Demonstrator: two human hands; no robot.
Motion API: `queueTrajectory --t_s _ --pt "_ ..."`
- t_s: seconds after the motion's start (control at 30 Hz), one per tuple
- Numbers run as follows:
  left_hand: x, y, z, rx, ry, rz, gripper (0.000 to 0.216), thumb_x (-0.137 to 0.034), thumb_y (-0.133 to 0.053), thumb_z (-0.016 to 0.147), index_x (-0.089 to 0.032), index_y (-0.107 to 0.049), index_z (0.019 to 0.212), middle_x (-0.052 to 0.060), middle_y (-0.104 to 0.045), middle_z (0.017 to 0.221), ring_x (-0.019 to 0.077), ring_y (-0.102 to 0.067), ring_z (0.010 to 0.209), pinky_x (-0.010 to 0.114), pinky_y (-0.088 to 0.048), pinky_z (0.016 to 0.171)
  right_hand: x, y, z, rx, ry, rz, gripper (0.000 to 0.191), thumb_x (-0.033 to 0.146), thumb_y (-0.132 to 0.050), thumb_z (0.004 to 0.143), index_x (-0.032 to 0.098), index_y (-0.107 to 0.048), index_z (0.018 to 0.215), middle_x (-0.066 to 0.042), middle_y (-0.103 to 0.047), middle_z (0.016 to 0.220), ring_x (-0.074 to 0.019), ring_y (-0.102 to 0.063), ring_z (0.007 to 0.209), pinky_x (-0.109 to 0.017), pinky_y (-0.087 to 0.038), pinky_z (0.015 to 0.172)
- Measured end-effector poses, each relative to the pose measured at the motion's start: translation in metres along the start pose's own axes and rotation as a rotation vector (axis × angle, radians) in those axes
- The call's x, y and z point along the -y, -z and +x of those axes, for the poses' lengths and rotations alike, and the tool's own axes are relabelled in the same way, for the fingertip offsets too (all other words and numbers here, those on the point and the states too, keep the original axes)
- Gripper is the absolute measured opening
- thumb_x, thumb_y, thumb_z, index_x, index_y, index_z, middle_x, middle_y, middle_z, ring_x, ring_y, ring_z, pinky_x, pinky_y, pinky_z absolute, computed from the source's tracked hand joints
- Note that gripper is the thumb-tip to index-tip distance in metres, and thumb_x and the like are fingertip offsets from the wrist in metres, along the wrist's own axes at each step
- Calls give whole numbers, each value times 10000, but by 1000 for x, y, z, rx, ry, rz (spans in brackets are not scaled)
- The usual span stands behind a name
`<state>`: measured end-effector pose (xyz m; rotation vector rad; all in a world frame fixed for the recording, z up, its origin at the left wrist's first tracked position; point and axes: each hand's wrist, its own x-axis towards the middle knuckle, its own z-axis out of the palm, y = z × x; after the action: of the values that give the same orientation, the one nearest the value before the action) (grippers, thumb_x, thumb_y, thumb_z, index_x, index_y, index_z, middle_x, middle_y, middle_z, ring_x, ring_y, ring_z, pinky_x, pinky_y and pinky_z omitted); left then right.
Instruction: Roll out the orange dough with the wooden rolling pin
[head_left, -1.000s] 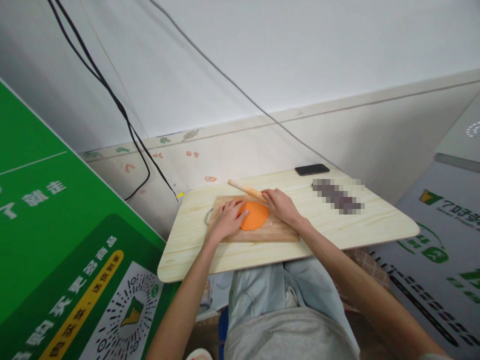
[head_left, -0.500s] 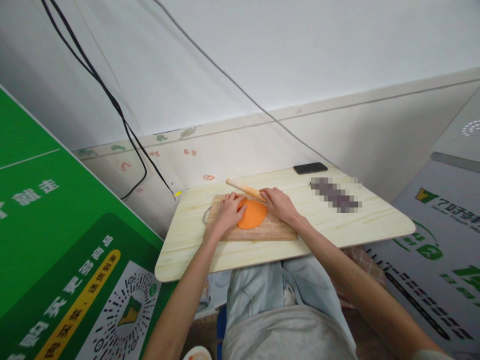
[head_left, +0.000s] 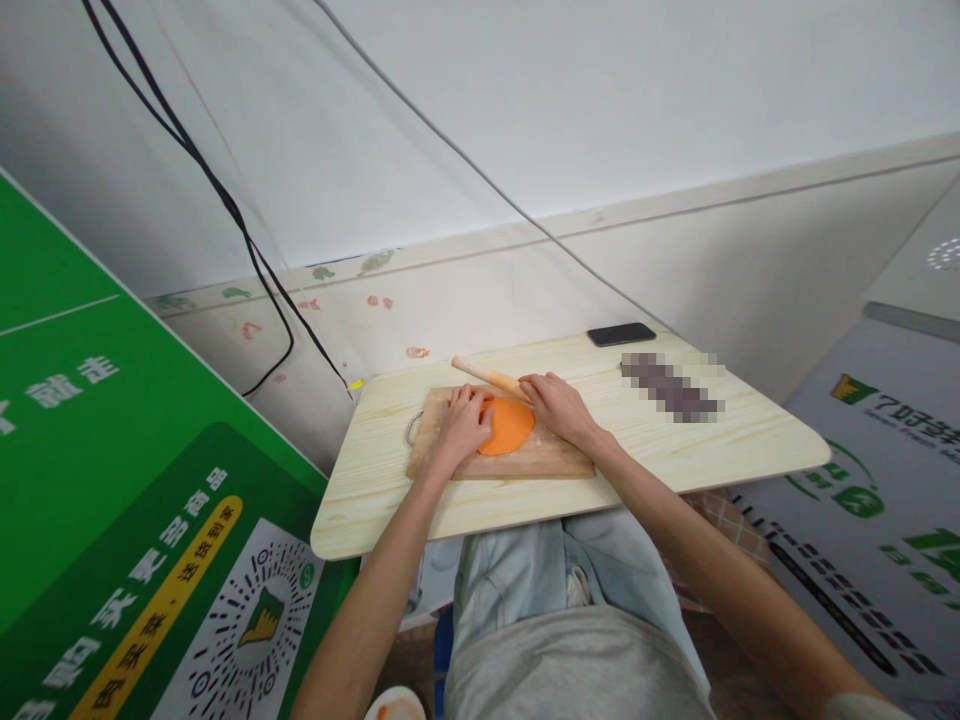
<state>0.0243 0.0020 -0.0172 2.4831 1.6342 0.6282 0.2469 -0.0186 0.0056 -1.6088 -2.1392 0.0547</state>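
A flat round sheet of orange dough point(head_left: 508, 430) lies on a wooden cutting board point(head_left: 540, 462). At the dough's left edge, my left hand point(head_left: 466, 425) has its fingers curled, with the thumb and fingertips gripping the edge. My right hand point(head_left: 555, 405) is wrapped around the right end of a wooden rolling pin point(head_left: 486, 376). The pin slants up to the left along the dough's far edge, and its orange-tinted part is nearest my right hand. A metal ring handle point(head_left: 413, 428) sticks out from the board's left side.
The board rests on a pale wood-grain table point(head_left: 750, 440) against the wall. A black phone point(head_left: 621, 335) lies near the back edge, with a pixelated dark item point(head_left: 671, 388) in front of it. Green signboard point(head_left: 150, 450) stands left. Below sits a white bowl point(head_left: 396, 703).
My left hand has shifted slightly to the right over the dough's left edge. The rolling pin and my right hand stay nearly in place.
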Motion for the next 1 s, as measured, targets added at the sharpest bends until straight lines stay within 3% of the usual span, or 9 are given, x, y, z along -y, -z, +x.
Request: queueTrajectory --t_s 0.6,0.83,1.0 --pt "-12 5 -9 -38 -91 112 234 -188 -482 1062 -213 -708 1118 133 -720 1278 315 -604 1295 485 -474 1110 0 -2 1 -1 14 4 368 330 -393 1200 209 -728 1294 -101 -811 1199 -251 -693 1112 -318 -472 886" --pt "-1 3 -10 -194 -7 -47 371 -152 -470 1032 -187 -765 1255 124 -753 1231 272 -650 1217 422 -495 1149 0 1 0 -2 9 10 380 333 -391 1201 209 -736 1302 -104 -813 1176 -247 -696 1095 -317 -466 892" --pt "-1 5 -13 -129 16 41 409 -142 -495 997 -233 -825 1222 116 -743 1198 293 -631 1219 455 -491 1150 0 0 -1 -9 23 23 383 328 -388 1196 205 -731 1316 -107 -809 1220 -253 -686 1117 -329 -475 916"
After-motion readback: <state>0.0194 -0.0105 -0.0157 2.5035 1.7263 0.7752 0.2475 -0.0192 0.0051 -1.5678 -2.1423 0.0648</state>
